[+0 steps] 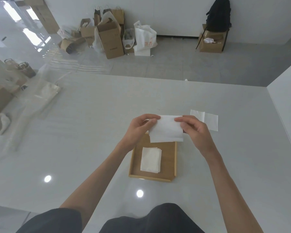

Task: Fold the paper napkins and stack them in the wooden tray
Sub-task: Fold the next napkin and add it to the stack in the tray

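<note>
I am looking down on a pale glossy table (74, 132) that is stretching wide and bare to the left of my hands, with its far edge running across the view above them and a white wall closing in along the right. The wooden tray (168, 165) is sitting near the table's near edge, just ahead of my body, with open surface all round it.

My left hand (139, 130) is pinching the upper left corner of a white paper napkin (166, 130), thumb and fingers pressed together on it. My right hand (196, 130) is pinching the upper right edge the same way, fingertips closed on the paper. The napkin is hanging between both hands, lifted off the table, its lower edge drooping over the far rim of the tray.

Inside the tray a stack of folded napkins (151, 159) is lying flat, left of centre, its edges slightly fanned at the right; the rest of the tray floor is showing bare wood. Another unfolded napkin (207, 121) is resting flat on the table just beyond my right hand, near the wall side.
</note>
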